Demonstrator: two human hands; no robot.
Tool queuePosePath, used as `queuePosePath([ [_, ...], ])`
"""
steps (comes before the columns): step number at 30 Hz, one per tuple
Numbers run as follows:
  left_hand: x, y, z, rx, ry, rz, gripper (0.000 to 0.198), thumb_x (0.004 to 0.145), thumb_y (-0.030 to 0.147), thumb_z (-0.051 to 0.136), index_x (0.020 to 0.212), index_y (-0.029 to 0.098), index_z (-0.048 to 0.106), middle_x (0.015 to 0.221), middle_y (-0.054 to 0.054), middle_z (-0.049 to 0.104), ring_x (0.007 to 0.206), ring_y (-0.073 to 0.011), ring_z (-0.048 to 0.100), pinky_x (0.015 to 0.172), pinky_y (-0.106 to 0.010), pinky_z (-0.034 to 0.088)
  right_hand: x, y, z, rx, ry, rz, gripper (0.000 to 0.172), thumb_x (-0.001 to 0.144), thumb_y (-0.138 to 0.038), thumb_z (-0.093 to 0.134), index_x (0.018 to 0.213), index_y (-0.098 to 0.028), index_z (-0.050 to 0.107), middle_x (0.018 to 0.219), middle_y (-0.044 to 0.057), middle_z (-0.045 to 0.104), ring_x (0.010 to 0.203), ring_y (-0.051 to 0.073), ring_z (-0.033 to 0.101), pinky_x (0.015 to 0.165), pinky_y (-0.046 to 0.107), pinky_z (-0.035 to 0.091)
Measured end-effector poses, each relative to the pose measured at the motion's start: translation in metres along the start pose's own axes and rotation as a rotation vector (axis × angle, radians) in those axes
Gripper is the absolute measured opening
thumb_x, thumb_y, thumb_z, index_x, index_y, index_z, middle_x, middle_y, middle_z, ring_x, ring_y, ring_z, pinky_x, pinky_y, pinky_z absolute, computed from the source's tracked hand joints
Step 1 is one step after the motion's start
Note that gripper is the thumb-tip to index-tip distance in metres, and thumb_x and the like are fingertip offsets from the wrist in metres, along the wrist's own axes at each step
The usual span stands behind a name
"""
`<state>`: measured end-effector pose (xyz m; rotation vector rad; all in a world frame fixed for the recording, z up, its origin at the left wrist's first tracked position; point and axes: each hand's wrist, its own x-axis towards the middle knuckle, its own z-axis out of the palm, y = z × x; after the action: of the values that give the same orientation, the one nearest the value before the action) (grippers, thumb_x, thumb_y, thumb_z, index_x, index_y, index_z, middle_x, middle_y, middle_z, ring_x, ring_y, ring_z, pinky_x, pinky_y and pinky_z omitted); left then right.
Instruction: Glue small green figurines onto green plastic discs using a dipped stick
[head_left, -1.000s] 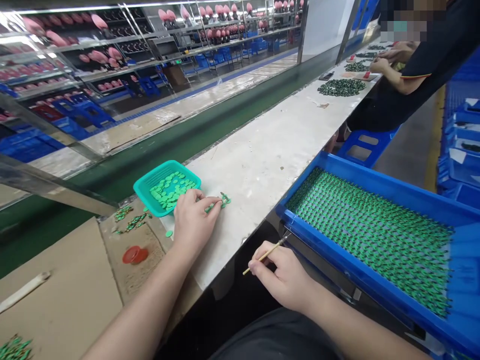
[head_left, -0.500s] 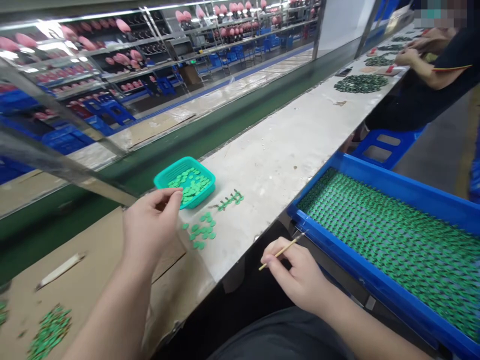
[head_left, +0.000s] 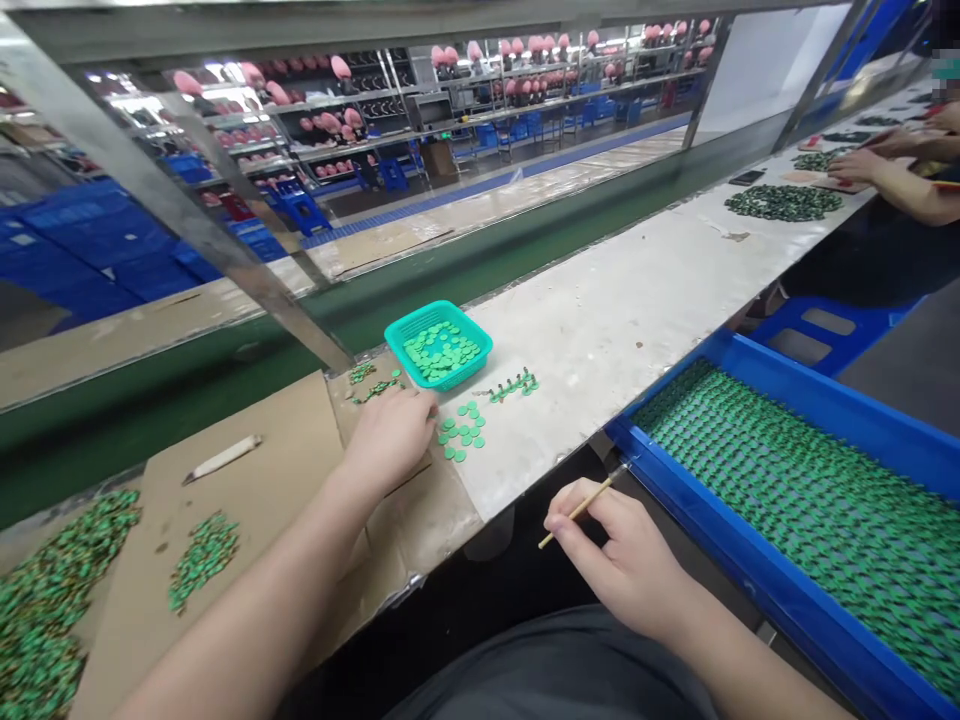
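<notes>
Left hand: our left hand [head_left: 394,435] lies palm down on a cardboard sheet [head_left: 285,470] that covers part of the surface [head_left: 615,320]. The fingers are curled, and we cannot tell whether they pinch anything.
Right hand: our right hand [head_left: 626,565] hangs off the near edge of the surface. It is closed around a thin stick [head_left: 581,508] whose tip points up and away.
Green discs: a loose cluster of green discs [head_left: 461,437] lies just right of the left fingers.
Teal basket: a teal basket [head_left: 411,362] just beyond the left hand holds more discs.
Small pieces: a short row of green pieces [head_left: 514,384] lies right of the basket.
Blue tray: a blue tray [head_left: 712,530] right of the stick's tip is packed with green parts.
Left of the left arm: a pale tool [head_left: 221,458] and a heap of green parts [head_left: 202,555] lie on the cardboard.
Beyond the hands: we see a green conveyor belt [head_left: 450,280] and a slanted metal post [head_left: 187,215].
Far right: another person's hand [head_left: 855,165] is beside a dark green pile [head_left: 784,202].
</notes>
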<state>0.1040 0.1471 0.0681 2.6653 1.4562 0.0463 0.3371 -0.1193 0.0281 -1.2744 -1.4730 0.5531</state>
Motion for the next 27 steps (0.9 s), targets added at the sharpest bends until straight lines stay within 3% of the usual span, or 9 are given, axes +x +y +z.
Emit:
queuePosePath([
  [3,-0.025,0.006,-0.014,-0.118,0.007,0.022,0.020,0.110,0.041,0.073,0.112,0.023,0.081,0.111,-0.007,0.083,0.114,-0.0275,0.078,0.107,-0.047,0.065,-0.005,-0.008,0.003,0.003,-0.043,0.022,0.016,0.119,-0.024,0.064,0.106,-0.026,0.073,0.096,0.002,0.084,0.086,0.017,0.083,0.081,0.028,0.064],
  [5,-0.057,0.007,-0.018,-0.226,0.022,0.034,0.026,0.110,0.040,0.065,0.121,0.027,0.085,0.114,-0.007,0.086,0.111,-0.0280,0.080,0.098,-0.041,0.065,-0.009,-0.012,0.007,0.016,-0.098,0.071,0.016,0.120,-0.025,0.061,0.124,-0.027,0.077,0.095,0.001,0.082,0.084,0.017,0.082,0.080,0.027,0.065],
  [9,-0.130,0.001,0.001,-0.403,0.069,-0.010,0.036,0.110,0.050,0.058,0.111,0.030,0.088,0.098,-0.001,0.088,0.083,-0.0216,0.081,0.073,-0.031,0.064,-0.011,-0.020,0.017,0.106,-0.163,0.158,0.068,0.119,-0.024,0.060,0.184,-0.030,0.041,0.084,-0.006,0.075,0.071,0.016,0.075,0.071,0.027,0.065],
  [10,-0.144,-0.001,0.010,-0.423,0.105,-0.039,0.037,0.110,0.051,0.057,0.106,0.029,0.087,0.087,0.000,0.085,0.073,-0.0205,0.078,0.066,-0.031,0.060,-0.010,-0.023,0.020,0.133,-0.178,0.162,0.069,0.119,-0.023,0.062,0.184,-0.031,0.042,0.083,-0.006,0.075,0.071,0.016,0.075,0.071,0.027,0.065],
  [12,-0.163,-0.007,0.030,-0.444,0.197,-0.081,0.036,0.109,0.051,0.059,0.099,0.029,0.086,0.082,0.000,0.083,0.071,-0.0212,0.075,0.066,-0.033,0.059,-0.003,-0.028,0.025,0.200,-0.223,0.169,0.050,0.119,-0.023,0.063,0.168,-0.032,0.065,0.086,-0.004,0.082,0.076,0.015,0.080,0.077,0.026,0.069],
  [14,-0.170,-0.013,0.049,-0.450,0.292,-0.090,0.034,0.108,0.051,0.062,0.097,0.030,0.086,0.090,-0.003,0.085,0.084,-0.0240,0.078,0.080,-0.037,0.063,0.009,-0.033,0.032,0.304,-0.258,0.200,0.031,0.122,-0.026,0.060,0.142,-0.031,0.083,0.101,0.002,0.092,0.093,0.016,0.090,0.091,0.026,0.073],
  [17,-0.171,-0.018,0.066,-0.458,0.394,-0.069,0.031,0.111,0.051,0.067,0.097,0.032,0.087,0.098,-0.004,0.085,0.099,-0.0256,0.077,0.095,-0.040,0.062,0.032,-0.038,0.045,0.483,-0.243,0.237,0.027,0.123,-0.028,0.063,0.131,-0.032,0.089,0.122,0.004,0.097,0.115,0.018,0.094,0.106,0.027,0.074],
  [23,-0.185,-0.032,0.059,-0.462,0.494,-0.013,0.023,0.114,0.051,0.073,0.124,0.034,0.084,0.108,-0.001,0.083,0.105,-0.0228,0.075,0.096,-0.038,0.059,0.070,-0.036,0.071,0.321,-0.083,0.109,0.015,0.117,-0.026,0.075,0.115,-0.030,0.090,0.090,-0.002,0.089,0.081,0.011,0.087,0.080,0.019,0.072],
  [27,-0.203,-0.053,0.047,-0.450,0.367,0.155,0.021,0.118,0.041,0.066,0.135,0.037,0.079,0.118,0.002,0.084,0.108,-0.0188,0.077,0.094,-0.034,0.059,0.084,-0.030,0.076,0.197,-0.019,0.048,0.022,0.122,-0.032,0.069,0.123,-0.031,0.090,0.089,-0.001,0.082,0.081,0.012,0.079,0.078,0.023,0.069],
])
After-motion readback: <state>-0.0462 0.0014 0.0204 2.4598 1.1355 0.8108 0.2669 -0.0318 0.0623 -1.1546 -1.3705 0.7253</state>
